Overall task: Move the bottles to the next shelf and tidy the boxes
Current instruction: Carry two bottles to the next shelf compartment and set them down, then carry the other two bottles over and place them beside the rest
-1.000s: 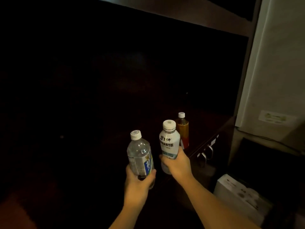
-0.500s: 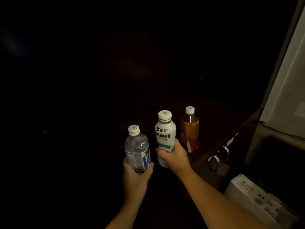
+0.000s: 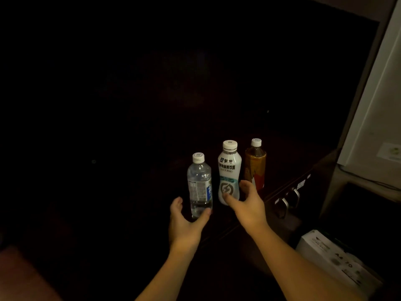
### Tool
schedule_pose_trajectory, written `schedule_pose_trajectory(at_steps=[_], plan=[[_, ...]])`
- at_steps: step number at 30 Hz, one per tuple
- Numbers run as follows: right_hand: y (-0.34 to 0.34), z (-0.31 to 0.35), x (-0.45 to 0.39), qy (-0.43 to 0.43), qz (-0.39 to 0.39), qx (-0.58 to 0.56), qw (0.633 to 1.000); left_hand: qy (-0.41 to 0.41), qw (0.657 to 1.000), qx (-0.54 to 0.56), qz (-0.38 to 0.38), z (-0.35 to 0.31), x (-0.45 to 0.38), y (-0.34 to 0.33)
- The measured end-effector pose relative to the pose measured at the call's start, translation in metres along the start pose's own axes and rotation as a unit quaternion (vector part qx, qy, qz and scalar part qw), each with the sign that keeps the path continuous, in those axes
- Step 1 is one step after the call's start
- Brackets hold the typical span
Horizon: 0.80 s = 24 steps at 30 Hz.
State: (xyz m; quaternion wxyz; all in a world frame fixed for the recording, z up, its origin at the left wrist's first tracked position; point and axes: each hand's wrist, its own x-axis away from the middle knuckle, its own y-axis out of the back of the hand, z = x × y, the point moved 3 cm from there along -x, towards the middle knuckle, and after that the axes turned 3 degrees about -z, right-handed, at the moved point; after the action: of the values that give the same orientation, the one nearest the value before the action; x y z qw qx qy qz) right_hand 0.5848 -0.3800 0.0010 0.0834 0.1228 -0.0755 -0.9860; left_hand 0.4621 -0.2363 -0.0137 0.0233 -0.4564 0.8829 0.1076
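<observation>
Three bottles stand upright in a row on a very dark shelf surface (image 3: 288,153). A clear water bottle (image 3: 199,183) with a white cap is on the left. The white drink bottle (image 3: 229,172) is in the middle, and an amber tea bottle (image 3: 255,164) is on the right. My left hand (image 3: 184,222) is open just in front of the water bottle, fingers spread around its base without gripping. My right hand (image 3: 249,205) is open in front of the white bottle, thumb and fingers apart on either side of it.
The shelf interior is almost black. Metal drawer handles (image 3: 288,198) sit below the shelf edge at right. A pale wall or cabinet side (image 3: 377,118) rises on the right. A white cardboard box (image 3: 334,259) lies at the lower right.
Both hands have let go: the water bottle and the white bottle, held in the air before, now stand on the shelf beside the tea bottle, and my fingers have opened.
</observation>
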Motion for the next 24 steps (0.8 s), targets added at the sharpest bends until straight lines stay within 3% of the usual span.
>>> schedule_pose_trajectory(at_steps=[6,12,16,24], plan=[[-0.027,0.054,0.102,0.026,0.002,-0.008,1.0,-0.074,0.997,0.013,0.014,-0.023,0.059,0.1],[-0.106,0.113,0.242,0.046,0.002,-0.009,0.999,-0.108,0.993,0.038,0.009,-0.022,0.117,0.275],[-0.179,0.16,0.325,0.069,0.026,-0.033,0.997,-0.124,0.99,0.023,-0.058,-0.028,0.133,0.404],[-0.323,0.245,0.42,0.096,0.181,-0.031,0.978,-0.136,0.959,-0.023,-0.248,-0.043,0.154,0.631]])
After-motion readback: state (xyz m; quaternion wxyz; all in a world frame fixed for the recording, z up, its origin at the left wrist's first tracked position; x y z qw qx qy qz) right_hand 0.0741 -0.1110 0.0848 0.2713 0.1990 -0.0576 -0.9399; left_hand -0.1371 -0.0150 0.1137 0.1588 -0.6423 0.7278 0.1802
